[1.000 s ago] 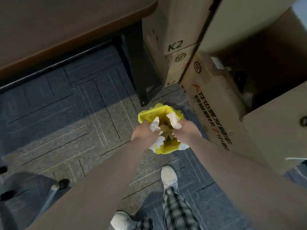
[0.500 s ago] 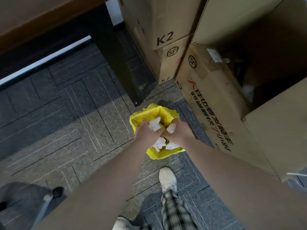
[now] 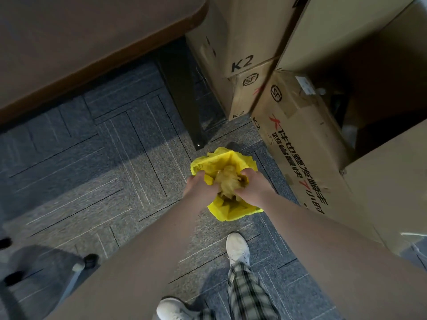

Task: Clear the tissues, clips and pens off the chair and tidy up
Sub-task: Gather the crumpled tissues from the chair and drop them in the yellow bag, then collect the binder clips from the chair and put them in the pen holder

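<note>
A small bin lined with a yellow bag [image 3: 221, 158] stands on the carpet below me. Both hands hover at its mouth. My left hand [image 3: 197, 189] is at the left rim and my right hand [image 3: 253, 188] at the right rim, fingers spread and a little apart. Between them, down inside the bag, sits a blurred clump of crumpled tissues [image 3: 227, 183], tinted yellow. Neither hand seems to grip it. No clips, pens or chair seat are in view.
An open cardboard box [image 3: 298, 139] lies close on the right, with stacked boxes marked K2 [image 3: 240, 42] behind the bin. A dark table leg [image 3: 184, 100] and brown tabletop [image 3: 80, 38] are at upper left. A chair base with castors [image 3: 76, 271] is at lower left. My shoe [image 3: 238, 248] is just below the bin.
The white tissues that both hands held above the bag have dropped down into it. The hands have parted slightly and sit at the rim.
</note>
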`<state>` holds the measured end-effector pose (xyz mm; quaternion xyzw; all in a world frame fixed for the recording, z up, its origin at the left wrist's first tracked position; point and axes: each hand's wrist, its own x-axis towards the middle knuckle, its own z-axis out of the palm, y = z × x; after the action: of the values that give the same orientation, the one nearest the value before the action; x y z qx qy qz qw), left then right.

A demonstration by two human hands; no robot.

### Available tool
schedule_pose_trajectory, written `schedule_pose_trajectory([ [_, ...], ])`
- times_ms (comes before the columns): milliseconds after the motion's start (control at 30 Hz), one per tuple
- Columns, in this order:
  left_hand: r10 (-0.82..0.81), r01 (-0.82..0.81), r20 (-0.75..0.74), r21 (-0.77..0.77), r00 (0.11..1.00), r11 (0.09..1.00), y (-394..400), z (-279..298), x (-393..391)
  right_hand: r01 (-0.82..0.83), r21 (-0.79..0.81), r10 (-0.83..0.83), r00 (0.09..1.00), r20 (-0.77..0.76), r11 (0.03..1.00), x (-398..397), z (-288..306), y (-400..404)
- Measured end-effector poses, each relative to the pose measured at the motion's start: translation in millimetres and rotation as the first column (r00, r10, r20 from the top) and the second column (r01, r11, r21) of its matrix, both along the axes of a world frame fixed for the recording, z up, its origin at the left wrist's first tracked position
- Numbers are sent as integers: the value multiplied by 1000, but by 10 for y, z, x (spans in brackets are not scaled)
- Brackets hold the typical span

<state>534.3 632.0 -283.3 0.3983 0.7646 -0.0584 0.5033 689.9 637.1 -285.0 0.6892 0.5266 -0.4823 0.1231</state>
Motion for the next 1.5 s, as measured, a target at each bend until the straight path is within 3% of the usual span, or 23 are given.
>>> schedule_pose_trajectory([
  [367, 61, -60, -10, 101, 998, 993, -333, 1288, -1259, -266, 42, 266, 964, 6, 963, -1001, 1202, -91],
  [667, 293, -280, -42, 190, 955, 941, -1454, 2156, -2678, -515, 143, 519, 855, 18, 845, -2498, 2052, -665],
  [900, 538, -494, -106, 281, 836, 823, -3039, 2549, -4109, -740, 272, 766, 642, 17, 615, -4193, 2558, -1716],
  [1067, 686, -632, -162, 284, 709, 721, -4215, 2618, -4821, -857, 321, 897, 439, 46, 403, -5296, 2665, -2610],
  [1233, 806, -766, -192, 252, 559, 591, -5280, 2412, -5140, -920, 346, 974, 218, 58, 186, -6030, 2567, -3394],
  [1500, 827, -822, -256, 160, 501, 547, -6274, 1986, -5217, -950, 293, 993, -84, 89, -106, -6608, 2068, -4218],
])
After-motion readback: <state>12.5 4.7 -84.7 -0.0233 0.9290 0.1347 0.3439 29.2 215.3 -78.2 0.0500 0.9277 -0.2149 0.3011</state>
